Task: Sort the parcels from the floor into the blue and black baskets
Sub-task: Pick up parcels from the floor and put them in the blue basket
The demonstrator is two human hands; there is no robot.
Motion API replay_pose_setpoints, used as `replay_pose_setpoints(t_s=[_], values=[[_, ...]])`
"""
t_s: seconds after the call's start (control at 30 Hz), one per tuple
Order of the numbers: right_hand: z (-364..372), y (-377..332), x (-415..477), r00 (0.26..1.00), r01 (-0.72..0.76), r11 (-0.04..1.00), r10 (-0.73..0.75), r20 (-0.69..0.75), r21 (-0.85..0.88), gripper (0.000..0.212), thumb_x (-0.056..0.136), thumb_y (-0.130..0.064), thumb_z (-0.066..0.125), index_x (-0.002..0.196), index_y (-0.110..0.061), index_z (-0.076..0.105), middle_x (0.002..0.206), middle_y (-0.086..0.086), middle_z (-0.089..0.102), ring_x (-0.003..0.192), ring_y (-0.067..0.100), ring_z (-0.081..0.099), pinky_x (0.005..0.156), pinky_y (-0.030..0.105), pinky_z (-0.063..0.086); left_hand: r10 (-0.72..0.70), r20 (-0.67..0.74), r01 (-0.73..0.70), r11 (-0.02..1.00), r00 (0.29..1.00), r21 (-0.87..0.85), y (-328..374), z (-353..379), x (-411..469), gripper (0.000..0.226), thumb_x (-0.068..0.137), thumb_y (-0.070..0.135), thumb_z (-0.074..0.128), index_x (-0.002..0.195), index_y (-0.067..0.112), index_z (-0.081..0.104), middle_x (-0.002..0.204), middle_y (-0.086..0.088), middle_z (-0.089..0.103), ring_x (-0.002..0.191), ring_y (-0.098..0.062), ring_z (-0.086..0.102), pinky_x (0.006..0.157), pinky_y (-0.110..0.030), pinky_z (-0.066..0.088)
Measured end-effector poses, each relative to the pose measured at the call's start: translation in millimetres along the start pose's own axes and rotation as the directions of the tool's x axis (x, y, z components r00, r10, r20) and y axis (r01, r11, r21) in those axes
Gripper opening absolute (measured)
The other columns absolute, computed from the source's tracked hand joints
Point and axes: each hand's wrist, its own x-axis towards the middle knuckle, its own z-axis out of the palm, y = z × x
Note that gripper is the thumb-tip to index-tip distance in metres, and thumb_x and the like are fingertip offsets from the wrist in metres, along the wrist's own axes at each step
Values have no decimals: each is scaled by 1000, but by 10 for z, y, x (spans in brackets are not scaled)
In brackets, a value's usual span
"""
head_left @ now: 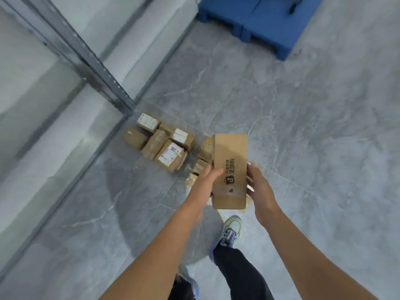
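A long brown cardboard parcel [229, 167] with black printed characters is held up in front of me. My left hand [208, 178] grips its left edge, thumb on top. On the other side, my right hand [258, 182] holds the right edge with fingers curled under it. Below and to the left, a pile of several cardboard parcels [161, 145] with white labels lies on the grey floor beside a shelf post. More parcels [202, 161] are partly hidden behind the held one. No basket is in view.
A grey metal shelf upright [95, 68] runs diagonally at the left, its foot by the pile. A blue plastic pallet [259, 20] sits at the top right. My feet in light sneakers [230, 231] stand on the marbled grey floor.
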Motion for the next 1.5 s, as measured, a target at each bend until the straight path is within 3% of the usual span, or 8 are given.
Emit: replay_pose_setpoints(t_s=[0.13, 0.3, 0.43, 0.63, 0.73, 0.83, 0.97, 1.5], values=[[674, -344, -634, 992, 80, 993, -71, 104, -90, 42, 113, -49, 30, 117, -40, 71, 111, -22, 77, 116, 5, 67, 93, 33, 51, 69, -75, -76, 993, 995, -86, 252, -674, -779, 35, 107, 39, 47, 140, 46, 53, 123, 23, 67, 104, 10, 60, 81, -27, 45], [1604, -600, -1493, 966, 162, 973, -121, 228, -167, 45, 112, -54, 30, 121, -37, 71, 110, -21, 77, 112, 5, 67, 92, 33, 51, 154, -203, -189, 969, 967, -163, 370, -1527, -1873, 25, 110, 35, 42, 125, 45, 59, 102, 30, 70, 80, 19, 64, 73, -24, 44], [2383, -709, -2163, 924, 242, 939, -145, 353, -246, 51, 112, -56, 28, 129, -35, 71, 124, -10, 75, 121, 14, 66, 105, 41, 50, 208, -297, -275, 940, 932, -204, 300, -2223, -2673, 24, 110, 42, 41, 126, 52, 56, 114, 28, 69, 93, 15, 64, 79, -27, 45], [3467, -664, -2975, 824, 383, 880, -187, 536, -282, 49, 112, -51, 29, 126, -30, 71, 111, -10, 79, 105, 10, 73, 82, 28, 52, 233, -434, -382, 875, 871, -297, -19, -3154, -3642, 21, 110, 42, 41, 121, 47, 59, 113, 20, 70, 106, -1, 63, 85, -32, 48], [3934, -554, -3301, 761, 448, 835, -169, 626, -319, 52, 111, -54, 30, 129, -28, 70, 118, -7, 78, 114, 15, 71, 93, 34, 52, 232, -522, -444, 835, 821, -327, -257, -3526, -4014, 26, 109, 43, 43, 127, 43, 61, 115, 21, 73, 112, -2, 64, 96, -37, 48], [4373, -397, -3553, 700, 485, 804, -123, 703, -342, 50, 110, -58, 33, 129, -31, 70, 124, -6, 76, 122, 17, 68, 109, 46, 50, 203, -614, -493, 796, 763, -350, -543, -3820, -4365, 28, 108, 41, 44, 130, 42, 61, 118, 19, 73, 115, -5, 64, 100, -41, 51], [4914, -163, -3926, 607, 518, 775, -34, 794, -363, 45, 112, -52, 31, 117, -33, 72, 113, -10, 78, 114, 12, 69, 94, 36, 52, 142, -727, -545, 758, 672, -357, -949, -4104, -4756, 31, 107, 42, 45, 134, 42, 61, 125, 17, 72, 121, -8, 63, 108, -46, 49], [6411, 672, -4839, 192, 659, 623, 401, 896, -420, 45, 113, -47, 31, 118, -30, 73, 111, -11, 78, 105, 10, 69, 86, 37, 51, -311, -900, -724, 538, 305, -431, -1693, -4475, -5738, 37, 109, 38, 45, 145, 39, 52, 118, 24, 67, 101, 7, 60, 80, -29, 46]])
